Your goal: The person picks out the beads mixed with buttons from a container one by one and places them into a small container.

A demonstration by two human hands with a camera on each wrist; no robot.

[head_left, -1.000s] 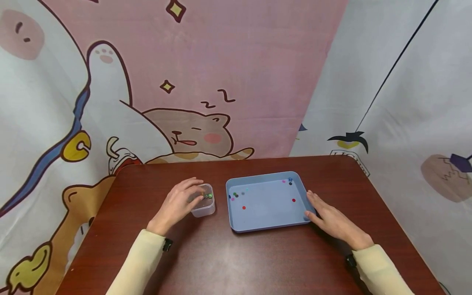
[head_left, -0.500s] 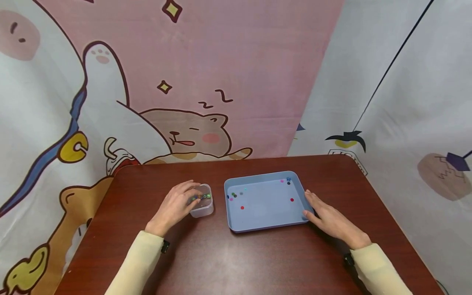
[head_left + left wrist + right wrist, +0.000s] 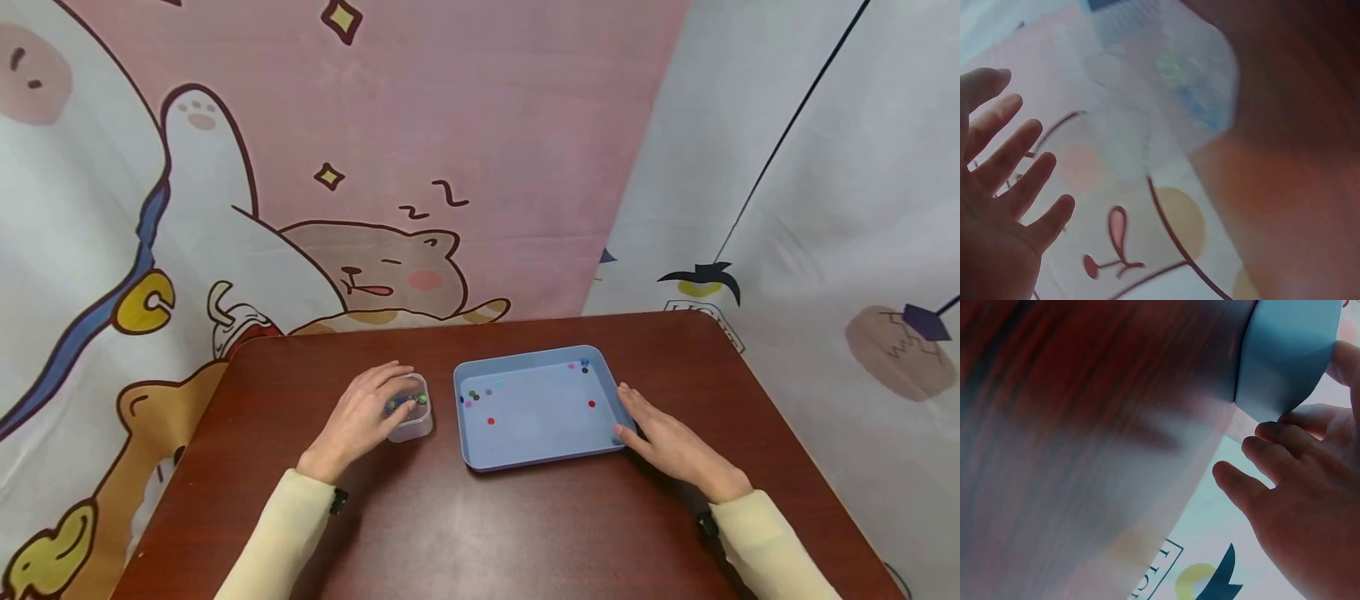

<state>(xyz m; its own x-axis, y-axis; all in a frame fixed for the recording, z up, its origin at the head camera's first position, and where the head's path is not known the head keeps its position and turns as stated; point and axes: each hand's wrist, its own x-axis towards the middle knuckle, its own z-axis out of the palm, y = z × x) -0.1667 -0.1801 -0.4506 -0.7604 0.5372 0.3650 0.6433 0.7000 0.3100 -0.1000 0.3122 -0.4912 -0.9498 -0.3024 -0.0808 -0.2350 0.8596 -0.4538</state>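
Observation:
My left hand (image 3: 363, 417) hovers over the left side of a small clear plastic box (image 3: 411, 430), covering part of it. Its fingers are spread and gently bent, with nothing between them in the left wrist view. Small green and blue pieces (image 3: 1194, 100) show through the box wall, blurred. To the right lies a shallow blue tray (image 3: 540, 442) with small coloured dots inside, including a red dot (image 3: 491, 422) on the left and another red dot (image 3: 592, 404) on the right. My right hand (image 3: 671, 437) rests against the tray's right edge, fingers extended, thumb near the front corner.
Box and tray stand apart on a dark reddish-brown wooden table (image 3: 480, 525). Behind it hangs a pink and white cartoon curtain (image 3: 510, 167), reaching down to the far table edge.
My left hand dips slightly, then lifts again over the box, and blue now shows among the pieces there. The whole head view drifts a little. My right hand stays at the tray.

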